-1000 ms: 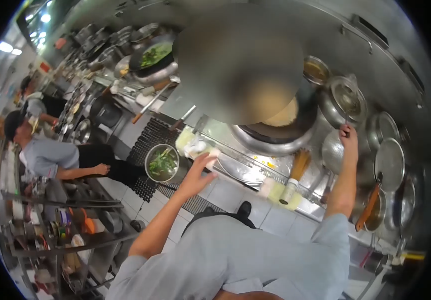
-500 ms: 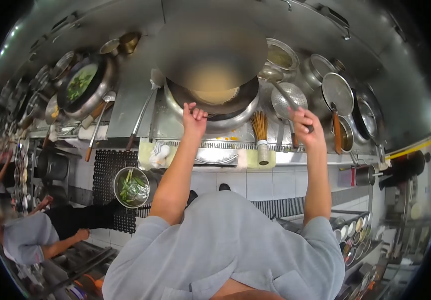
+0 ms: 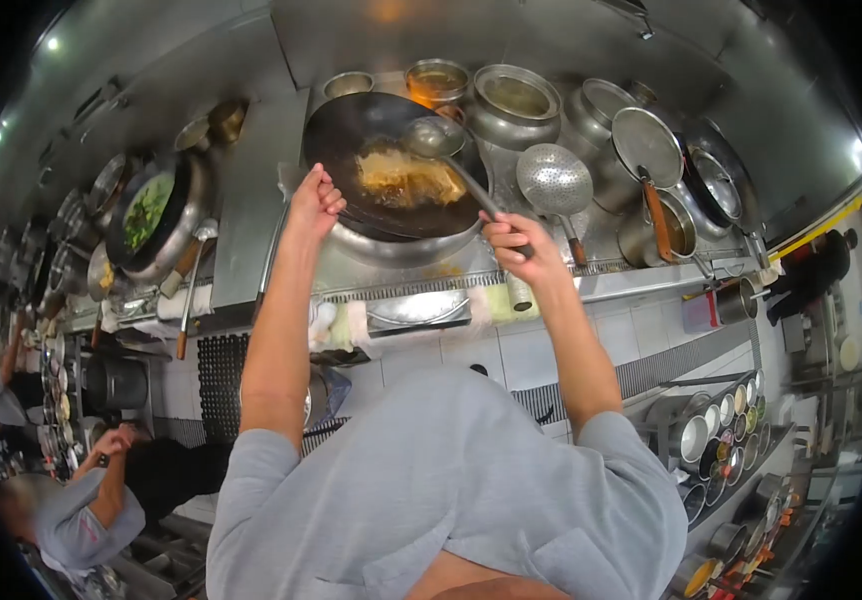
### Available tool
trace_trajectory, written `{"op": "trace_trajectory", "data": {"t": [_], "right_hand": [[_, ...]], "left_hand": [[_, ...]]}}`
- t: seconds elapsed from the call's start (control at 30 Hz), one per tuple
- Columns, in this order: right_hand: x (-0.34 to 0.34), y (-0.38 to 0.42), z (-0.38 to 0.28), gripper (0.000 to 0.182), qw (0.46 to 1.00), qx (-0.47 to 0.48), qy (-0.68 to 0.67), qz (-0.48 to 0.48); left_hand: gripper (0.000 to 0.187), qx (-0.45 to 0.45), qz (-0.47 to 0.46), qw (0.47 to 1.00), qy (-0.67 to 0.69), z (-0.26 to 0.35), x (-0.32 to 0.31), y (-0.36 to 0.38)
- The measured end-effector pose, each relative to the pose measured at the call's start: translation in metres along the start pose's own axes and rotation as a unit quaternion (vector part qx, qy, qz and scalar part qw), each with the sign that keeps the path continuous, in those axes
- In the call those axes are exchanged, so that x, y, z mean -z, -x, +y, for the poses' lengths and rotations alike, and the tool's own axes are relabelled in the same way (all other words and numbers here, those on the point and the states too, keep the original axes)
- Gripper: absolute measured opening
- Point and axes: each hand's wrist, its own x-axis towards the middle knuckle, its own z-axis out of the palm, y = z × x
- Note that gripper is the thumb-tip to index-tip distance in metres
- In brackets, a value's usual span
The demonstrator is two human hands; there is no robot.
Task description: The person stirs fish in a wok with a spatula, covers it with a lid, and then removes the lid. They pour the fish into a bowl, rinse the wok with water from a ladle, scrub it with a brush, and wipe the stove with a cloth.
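My left hand [image 3: 317,203] is closed at the left rim of a dark wok [image 3: 351,130], gripping its edge; the exact hold is hidden by my fingers. The wok tilts over the metal ring of the stove [image 3: 401,250]. Brown, steaming liquid or sauce [image 3: 406,180] lies in its middle. My right hand [image 3: 523,247] is wrapped round the handle of a metal ladle [image 3: 471,185]. The ladle's bowl is inside the wok, above the food on the right. Beside my right hand lies a perforated skimmer [image 3: 555,180] with a wooden handle.
Lidded metal pots [image 3: 517,105] and a small pot of orange liquid [image 3: 437,80] stand behind. A round mesh strainer [image 3: 648,148] rests on a pot at right. Another wok [image 3: 149,212] with greens is at left. A co-worker [image 3: 86,515] stands lower left.
My left hand has moved left and closed at the wok's rim. The wok now tilts, its inside in view. My right hand has brought the ladle left and down, its bowl into the wok.
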Motion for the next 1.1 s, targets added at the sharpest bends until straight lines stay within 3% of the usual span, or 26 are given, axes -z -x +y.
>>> {"op": "trace_trajectory", "data": {"t": [0.13,0.2,0.27,0.3,0.4,0.43,0.5,0.57,0.67,0.7,0.8,0.93,1.1], "right_hand": [[-0.003,-0.021,-0.009,0.021,0.998,-0.011,0.053,0.021],[0.008,-0.020,-0.013,0.028,0.961,0.046,0.263,0.070],[0.020,-0.018,-0.022,0.037,0.873,0.097,0.463,0.115],[0.028,-0.008,-0.022,0.059,0.785,0.134,0.577,0.182],[0.114,-0.001,-0.024,0.072,0.575,0.285,0.719,0.267],[0.119,0.010,-0.026,0.072,0.606,0.230,0.688,0.327],[0.160,0.026,-0.037,0.071,0.620,0.221,0.657,0.367],[0.251,0.022,-0.045,0.070,0.532,0.365,0.683,0.342],[0.250,0.060,-0.064,0.071,0.569,0.179,0.684,0.421],[0.277,0.065,-0.063,0.071,0.560,0.210,0.686,0.415],[0.269,0.099,-0.061,0.070,0.540,0.159,0.682,0.467],[0.278,0.126,-0.050,0.069,0.514,0.297,0.651,0.474],[0.273,0.127,-0.063,0.068,0.526,0.282,0.612,0.518]], "left_hand": [[0.033,0.015,0.039,0.997,-0.058,0.032,-0.054,-0.034],[0.033,0.022,0.038,0.997,-0.063,0.050,-0.080,-0.057],[0.033,0.012,0.029,0.996,-0.087,0.059,-0.119,-0.065],[0.033,0.003,0.020,0.995,-0.102,0.062,-0.137,-0.068],[0.032,-0.019,0.018,0.990,-0.138,0.063,-0.185,-0.078],[0.032,-0.026,0.023,0.988,-0.148,0.062,-0.196,-0.081],[0.031,-0.019,0.016,0.988,-0.154,0.057,-0.219,-0.086],[0.031,-0.012,0.014,0.988,-0.152,0.055,-0.234,-0.088],[0.031,-0.023,0.010,0.984,-0.175,0.049,-0.250,-0.090],[0.032,-0.026,0.020,0.983,-0.179,0.047,-0.255,-0.089],[0.031,-0.039,0.027,0.981,-0.189,0.038,-0.265,-0.080],[0.032,-0.045,0.039,0.980,-0.188,0.033,-0.262,-0.073],[0.031,-0.064,0.036,0.983,-0.170,0.029,-0.253,-0.067]]}}
